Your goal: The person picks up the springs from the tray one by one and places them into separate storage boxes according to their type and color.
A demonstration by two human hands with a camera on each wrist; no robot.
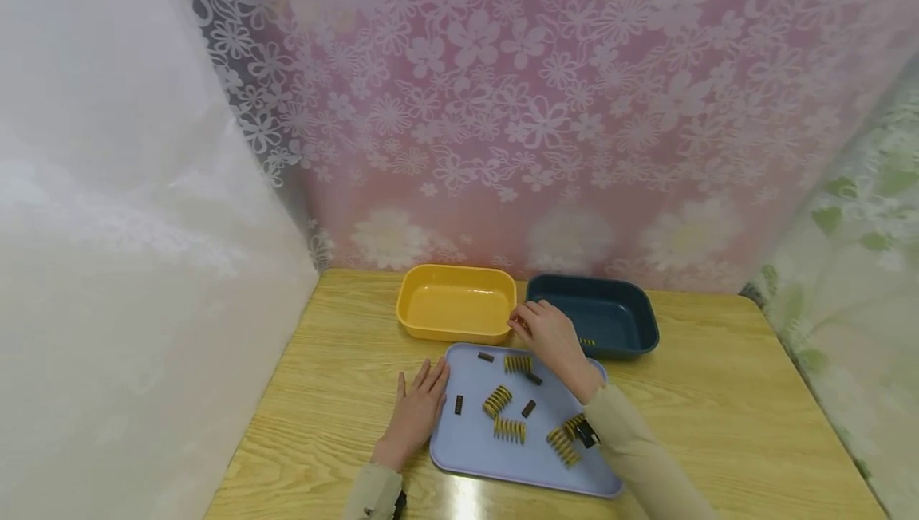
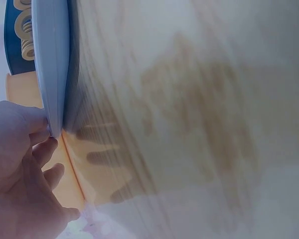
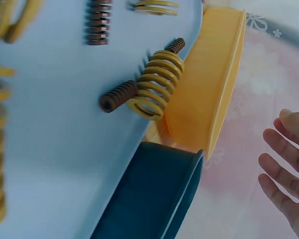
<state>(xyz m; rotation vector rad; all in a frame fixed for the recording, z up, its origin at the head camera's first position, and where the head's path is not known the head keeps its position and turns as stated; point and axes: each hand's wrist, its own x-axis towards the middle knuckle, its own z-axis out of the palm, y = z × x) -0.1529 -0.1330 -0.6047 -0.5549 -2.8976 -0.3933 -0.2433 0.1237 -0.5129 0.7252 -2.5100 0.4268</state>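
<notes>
My left hand (image 1: pixel 418 408) lies by the left side of a pale blue tray (image 1: pixel 488 456), fingertips right at its rim; in the left wrist view its fingers are loosely spread at the tray's edge. Large yellow springs (image 1: pixel 510 430) and small dark brown springs (image 1: pixel 528 408) are scattered over the tray. My right hand (image 1: pixel 549 336) hovers beyond the tray, between the yellow bin (image 1: pixel 424 332) and the dark blue bin (image 1: pixel 635 348). In the right wrist view its fingers (image 3: pixel 281 147) are loosely bent, with nothing visible between them. A yellow spring (image 1: pixel 587 341) lies in the blue bin.
Both bins stand side by side at the back of the wooden table (image 1: pixel 718 408), near a pink floral curtain (image 1: pixel 517 145). A white sheet (image 1: pixel 143 225) hangs on the left. The right forearm crosses over the tray's right side.
</notes>
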